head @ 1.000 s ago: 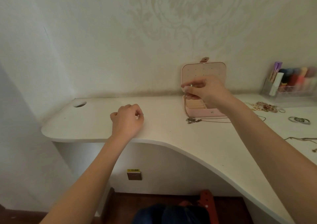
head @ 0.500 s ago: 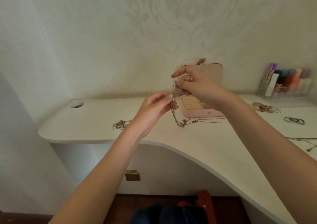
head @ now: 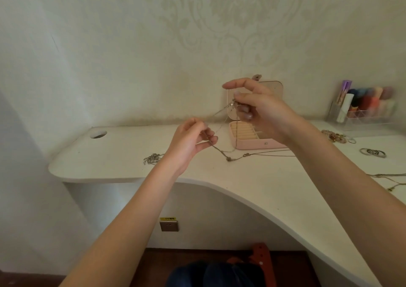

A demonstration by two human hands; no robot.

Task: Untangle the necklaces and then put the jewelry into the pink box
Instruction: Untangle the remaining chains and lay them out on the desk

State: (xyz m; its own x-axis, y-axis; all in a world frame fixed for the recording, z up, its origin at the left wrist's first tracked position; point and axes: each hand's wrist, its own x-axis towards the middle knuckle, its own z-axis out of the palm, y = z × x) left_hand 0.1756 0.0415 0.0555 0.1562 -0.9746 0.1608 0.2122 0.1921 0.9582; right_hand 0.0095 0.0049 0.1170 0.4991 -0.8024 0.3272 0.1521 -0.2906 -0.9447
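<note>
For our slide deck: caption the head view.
Both hands, left and right, pinch a tangled necklace before the open pink box.

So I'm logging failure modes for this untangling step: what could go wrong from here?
1. Both hands, left hand and right hand, pinch the thin chain and hold it stretched; a harder pull may tighten the knot resting on the desk.
2. The chain's tail runs past the open pink box; lifting higher may drag it against the box.
3. The silver necklace lies near the desk's front edge by the left forearm, which might knock it off.
</note>
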